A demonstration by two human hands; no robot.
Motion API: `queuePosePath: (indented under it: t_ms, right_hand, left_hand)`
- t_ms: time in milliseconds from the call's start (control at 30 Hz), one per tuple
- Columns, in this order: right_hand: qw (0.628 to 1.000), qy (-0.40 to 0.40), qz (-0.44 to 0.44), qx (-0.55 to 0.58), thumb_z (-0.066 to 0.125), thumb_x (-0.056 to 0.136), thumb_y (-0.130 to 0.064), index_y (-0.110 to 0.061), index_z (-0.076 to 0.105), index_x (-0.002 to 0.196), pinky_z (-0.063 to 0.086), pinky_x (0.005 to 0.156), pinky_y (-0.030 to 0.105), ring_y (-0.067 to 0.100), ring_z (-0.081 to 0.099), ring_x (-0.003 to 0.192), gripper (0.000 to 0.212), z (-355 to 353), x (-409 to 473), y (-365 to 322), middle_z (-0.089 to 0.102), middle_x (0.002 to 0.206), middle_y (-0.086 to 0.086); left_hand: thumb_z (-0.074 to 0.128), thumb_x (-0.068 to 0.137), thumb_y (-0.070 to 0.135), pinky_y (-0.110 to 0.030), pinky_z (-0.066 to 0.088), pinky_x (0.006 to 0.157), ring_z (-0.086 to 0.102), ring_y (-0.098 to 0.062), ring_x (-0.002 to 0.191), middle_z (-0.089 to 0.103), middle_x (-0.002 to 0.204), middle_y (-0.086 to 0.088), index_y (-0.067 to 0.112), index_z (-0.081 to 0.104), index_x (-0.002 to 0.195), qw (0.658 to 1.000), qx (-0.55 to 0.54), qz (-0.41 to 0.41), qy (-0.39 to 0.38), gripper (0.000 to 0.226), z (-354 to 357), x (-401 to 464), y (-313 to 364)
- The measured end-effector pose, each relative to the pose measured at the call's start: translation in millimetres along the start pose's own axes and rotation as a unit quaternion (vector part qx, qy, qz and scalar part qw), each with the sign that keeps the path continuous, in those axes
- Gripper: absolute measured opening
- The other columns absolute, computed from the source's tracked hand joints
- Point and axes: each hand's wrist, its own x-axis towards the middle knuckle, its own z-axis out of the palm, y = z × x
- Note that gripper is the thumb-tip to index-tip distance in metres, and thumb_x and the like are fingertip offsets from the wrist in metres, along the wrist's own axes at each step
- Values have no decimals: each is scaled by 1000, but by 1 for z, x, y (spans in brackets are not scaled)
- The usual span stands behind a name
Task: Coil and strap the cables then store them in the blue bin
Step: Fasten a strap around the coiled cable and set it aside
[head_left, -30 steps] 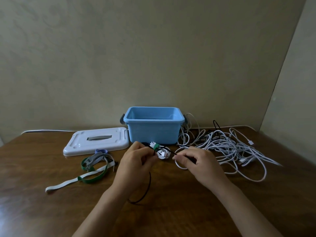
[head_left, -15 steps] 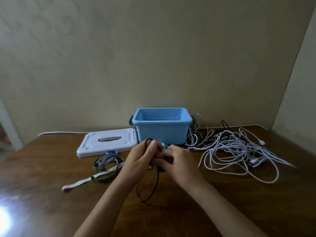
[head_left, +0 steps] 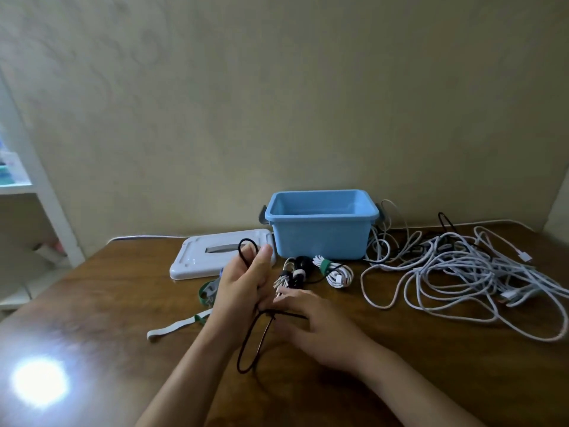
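My left hand point(head_left: 241, 288) is raised upright and grips a thin black cable point(head_left: 248, 349). One loop sticks up above the thumb and a longer loop hangs below the palm. My right hand point(head_left: 317, 325) is just right of it, low over the table, pinching a strand of the same cable. The blue bin point(head_left: 321, 238) stands open behind the hands. In front of it lie a coiled white cable with a green strap point(head_left: 335, 272) and a small black-and-white bundle point(head_left: 292, 274). A tangled pile of white cables point(head_left: 462, 272) spreads to the right.
The bin's white lid point(head_left: 203, 257) lies flat left of the bin. Loose green and grey straps point(head_left: 205, 292) and a white strap point(head_left: 172, 329) lie left of my left hand. A white shelf point(head_left: 37, 180) stands at far left. A bright glare spot sits on the table's near left.
The strapped white coil has been let go and now lies in front of the bin. Both hands drew back toward me with the black cable, whose loops are longer. The view swung left.
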Motion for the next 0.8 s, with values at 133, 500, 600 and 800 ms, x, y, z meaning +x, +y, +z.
queuePosePath:
  t_ms: [133, 500, 600, 800]
  right_hand:
    - [999, -7, 33, 11, 65, 96, -38, -39, 73, 112, 52, 91, 28, -2, 64, 102, 17, -9, -5, -2, 73, 108, -17]
    - [990, 7, 125, 56, 69, 95, -23, -39, 75, 95, 56, 84, 24, -1, 71, 85, 17, -41, -12, 6, 76, 87, -19]
    - [973, 29, 155, 166, 63, 98, -12, -20, 74, 98, 59, 82, 30, 13, 75, 87, 13, -45, -11, 8, 79, 86, -2]
    - [889, 102, 239, 378, 48, 106, -17, -4, 64, 108, 62, 75, 37, 30, 76, 89, 20, -49, -11, 4, 77, 91, 19]
  left_hand:
    - [52, 104, 23, -22, 29, 38, 23, -12, 45, 29, 55, 4, 19, 41, 73, 999, 33, 10, -11, 34, 1, -2, -1]
    - [48, 106, 23, -26, 21, 40, 25, -13, 46, 31, 55, 3, 17, 38, 70, 996, 90, -15, 8, 37, 6, -3, 0]
    - [42, 107, 33, -26, 18, 39, 22, -13, 47, 29, 58, 2, 17, 37, 69, 999, 44, -23, 9, 42, 5, -3, 1]
    - [26, 105, 52, -19, 23, 35, 21, -10, 45, 28, 59, 1, 16, 39, 75, 999, -34, -14, -5, 48, 4, -2, -2]
